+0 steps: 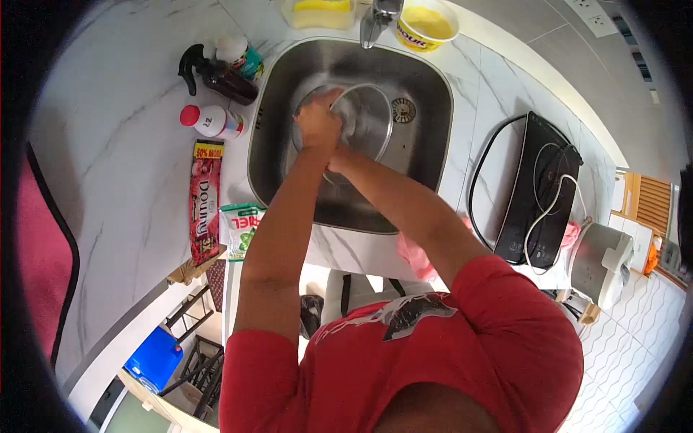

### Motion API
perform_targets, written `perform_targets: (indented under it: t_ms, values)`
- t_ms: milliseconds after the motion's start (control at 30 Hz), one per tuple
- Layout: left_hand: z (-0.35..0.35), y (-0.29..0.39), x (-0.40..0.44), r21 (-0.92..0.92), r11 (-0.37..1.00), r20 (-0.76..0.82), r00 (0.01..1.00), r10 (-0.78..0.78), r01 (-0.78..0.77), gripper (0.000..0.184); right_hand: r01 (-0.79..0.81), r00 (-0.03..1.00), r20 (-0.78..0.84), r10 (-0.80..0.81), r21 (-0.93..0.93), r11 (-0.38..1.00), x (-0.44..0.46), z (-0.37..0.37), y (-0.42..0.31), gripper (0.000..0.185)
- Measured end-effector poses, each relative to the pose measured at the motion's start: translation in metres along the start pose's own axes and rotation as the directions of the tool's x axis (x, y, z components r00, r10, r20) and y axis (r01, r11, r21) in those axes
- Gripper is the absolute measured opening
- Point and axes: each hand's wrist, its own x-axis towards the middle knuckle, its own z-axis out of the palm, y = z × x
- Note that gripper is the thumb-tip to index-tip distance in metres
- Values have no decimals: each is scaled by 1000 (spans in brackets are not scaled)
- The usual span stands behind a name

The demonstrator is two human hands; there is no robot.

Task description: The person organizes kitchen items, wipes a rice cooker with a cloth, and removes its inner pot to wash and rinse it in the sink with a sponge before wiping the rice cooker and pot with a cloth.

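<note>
Lining the counter (123, 166) left of the sink (427, 169) are a red pouch (206, 206), a white bottle (211, 122) with a red cap, a dark spray bottle (229, 83) and a small packet (240, 229). Inside the sink, both hands meet at a clear round bowl (375, 121), just left of the drain (403, 110). The left hand (318, 123) lies over its left part with fingers bent; whether they are clamped on the rim, I cannot tell. The right hand (337, 156) is largely behind the left wrist, its fingers hidden, so their state cannot be told either. My judgement: keep the bowl low, steady it with one hand and move the other evenly, as smooth walls could slip. Beyond the sink's right edge lies a black case (530, 195), well apart from both hands.
</note>
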Motion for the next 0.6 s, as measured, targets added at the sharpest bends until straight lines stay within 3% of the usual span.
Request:
perform_targets:
  t_ms: [67, 133, 200, 233, 267, 300, 333, 367, 400, 467, 500, 533, 600]
  values:
    - [-4, 9, 8, 57, 998, 41, 999, 10, -12, 47, -17, 998, -64, 27, 156, 988, -6, -12, -4, 37]
    - [-4, 12, 9, -39, 999, 31, 1000, 4, -3, 45, -30, 991, -115, 70, 320, 947, -13, -17, 0, 37]
    - [2, 8, 7, -44, 998, 21, 999, 37, -36, 46, -109, 978, -156, 141, 199, 974, 47, 23, 107, 34]
    - [4, 4, 9, -45, 997, -1, 998, 66, -66, 46, -6, 948, -312, -63, -216, 976, 66, 7, 134, 34]
    - [5, 0, 10, -45, 997, 8, 998, 63, -63, 46, 27, 885, -358, -298, -599, 800, 73, 2, 150, 35]
    - [8, -4, 12, -63, 996, 15, 998, 65, -64, 47, 26, 890, -353, -288, -592, 805, 61, 4, 140, 35]
    - [10, -5, 11, -82, 994, 19, 998, 67, -66, 47, -94, 909, -413, -63, -349, 932, 43, 1, 116, 33]
    - [8, -2, 10, -82, 994, 16, 997, 74, -72, 47, -216, 892, -423, 161, -85, 973, 39, -6, 93, 32]
    - [5, 3, 8, -42, 998, 10, 998, 56, -55, 47, -165, 794, -547, 264, 225, 960, 84, 48, 123, 30]
    - [6, 10, 0, -12, 999, 16, 999, 31, -31, 46, 309, 649, -760, -42, 212, 927, 77, 86, 65, 34]
    - [7, 13, -2, 47, 992, 4, 993, 117, -117, 49, 306, 649, -759, -43, 209, 929, 67, 79, 59, 34]
    - [9, 15, -6, 108, 974, 2, 979, 202, -201, 52, 311, 732, -681, -38, 284, 907, 53, 69, 51, 34]
    - [5, 31, -7, 201, 963, -3, 983, 183, -179, 51, 294, 863, -504, -44, 428, 855, 25, 42, 38, 34]
